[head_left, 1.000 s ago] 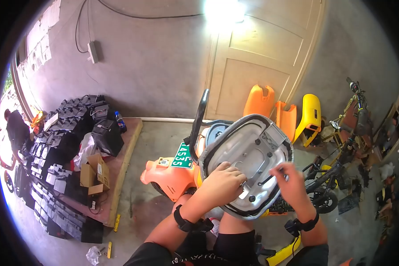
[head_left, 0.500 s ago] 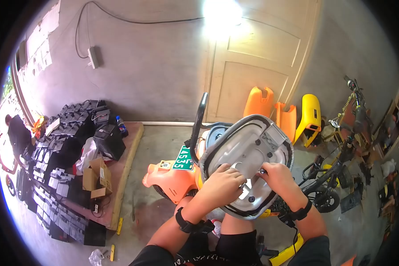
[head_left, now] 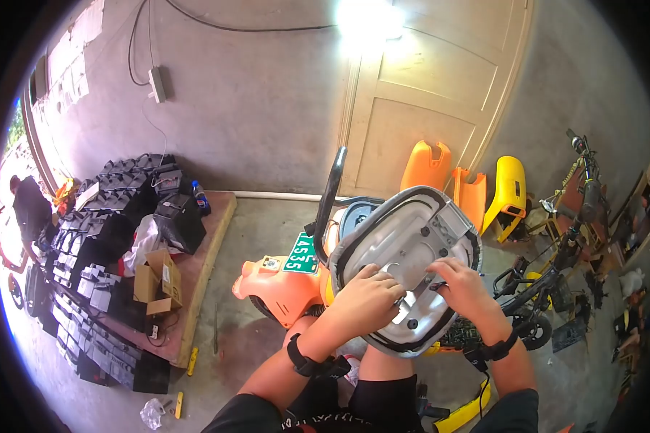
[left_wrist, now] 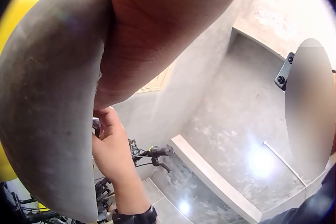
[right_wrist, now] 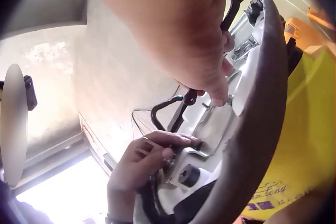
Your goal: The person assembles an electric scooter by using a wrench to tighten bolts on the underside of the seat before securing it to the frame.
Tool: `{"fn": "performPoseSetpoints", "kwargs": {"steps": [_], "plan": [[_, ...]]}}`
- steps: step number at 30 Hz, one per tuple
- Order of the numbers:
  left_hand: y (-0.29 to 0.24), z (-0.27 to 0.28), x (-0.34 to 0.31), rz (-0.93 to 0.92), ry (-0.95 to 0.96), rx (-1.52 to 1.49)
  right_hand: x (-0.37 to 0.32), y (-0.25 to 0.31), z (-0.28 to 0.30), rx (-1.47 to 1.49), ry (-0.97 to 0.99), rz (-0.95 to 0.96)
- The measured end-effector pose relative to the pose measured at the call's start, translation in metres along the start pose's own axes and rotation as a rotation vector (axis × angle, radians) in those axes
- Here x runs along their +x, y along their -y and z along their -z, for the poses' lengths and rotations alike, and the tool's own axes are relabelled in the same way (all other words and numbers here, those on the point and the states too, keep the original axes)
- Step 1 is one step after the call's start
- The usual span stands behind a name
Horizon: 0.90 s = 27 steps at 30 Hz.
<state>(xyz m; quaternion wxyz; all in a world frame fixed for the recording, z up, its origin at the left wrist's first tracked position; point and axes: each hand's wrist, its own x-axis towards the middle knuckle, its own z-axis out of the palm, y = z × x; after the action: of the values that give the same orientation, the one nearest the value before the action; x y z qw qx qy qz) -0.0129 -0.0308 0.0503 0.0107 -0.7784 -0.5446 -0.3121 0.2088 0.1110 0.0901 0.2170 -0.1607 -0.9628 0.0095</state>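
On the far left, rows of black batteries [head_left: 97, 238] crowd a low platform, a cardboard box [head_left: 149, 285] among them. Moving right, the orange scooter [head_left: 290, 292] noses in with its green plate [head_left: 302, 254]. Now the action: the left hand [head_left: 367, 299] has its fingers curled in on the metal bracket [right_wrist: 148, 148], apparently pinching it. Around it is the seat [head_left: 383, 249], underside up and tilted, in front of the person. Just across, the right hand [head_left: 464, 290] grips a black spanner [right_wrist: 231, 14], its ring end poking out past the knuckles, one fingertip touching a bolt [right_wrist: 230, 99]; the other end is hard to make out. Best play here, I'd say: brace that bracket, seat the spanner squarely, turn in short strokes and spare the bolt's corners. Further right, a yellow panel [head_left: 509, 189] rests near the door.

Against half a second ago, the right fingers have spread from a tight bunch; the left hand holds the same spot on the seat.
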Motion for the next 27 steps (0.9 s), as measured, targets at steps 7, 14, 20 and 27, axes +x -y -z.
{"fn": "performPoseSetpoints", "kwargs": {"steps": [7, 14, 20, 27], "plan": [[-0.001, 0.002, 0.002, 0.002, 0.033, 0.005, -0.001, -0.012, -0.021, -0.269, 0.211, -0.17], [0.001, 0.0, 0.001, 0.004, 0.022, 0.003, -0.001, -0.001, -0.012, -0.35, 0.032, 0.112], [-0.001, 0.002, 0.002, 0.016, 0.027, -0.001, -0.001, 0.0, -0.009, -0.108, 0.102, -0.22], [0.0, -0.001, 0.0, 0.0, -0.002, 0.007, -0.003, -0.007, -0.029, -0.392, 0.115, -0.03]]}}
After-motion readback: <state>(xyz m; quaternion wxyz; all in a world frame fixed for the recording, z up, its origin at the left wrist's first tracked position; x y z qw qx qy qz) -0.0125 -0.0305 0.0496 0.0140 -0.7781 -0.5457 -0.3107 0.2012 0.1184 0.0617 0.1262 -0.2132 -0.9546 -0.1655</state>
